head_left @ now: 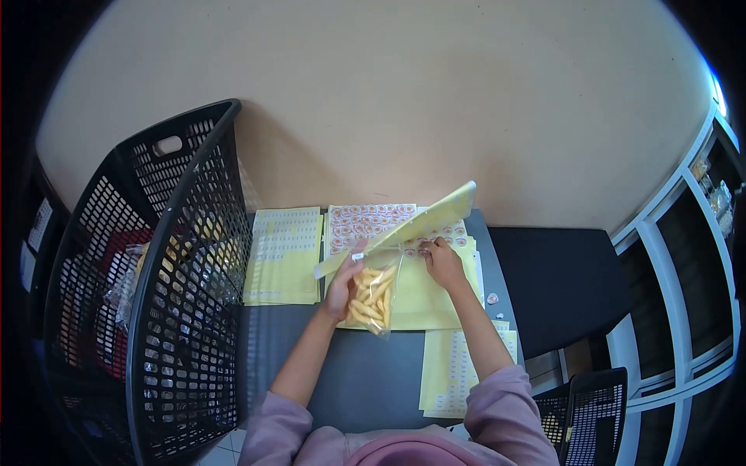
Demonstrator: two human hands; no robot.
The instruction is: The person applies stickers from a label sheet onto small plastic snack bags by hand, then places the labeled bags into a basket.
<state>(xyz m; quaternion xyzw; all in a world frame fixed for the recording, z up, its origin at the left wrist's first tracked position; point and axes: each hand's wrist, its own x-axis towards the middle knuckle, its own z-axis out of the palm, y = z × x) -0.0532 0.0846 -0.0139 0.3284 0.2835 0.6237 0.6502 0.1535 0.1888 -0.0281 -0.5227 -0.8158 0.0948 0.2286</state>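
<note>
Snack bag (373, 299) — in left grip (344, 283)

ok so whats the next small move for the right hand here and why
Probably peel one round sticker off the sticker sheet and bring it to the snack bag. The right hand already rests on the stickers, while the left hand holds the bag upright, its top near the sheet.
</note>
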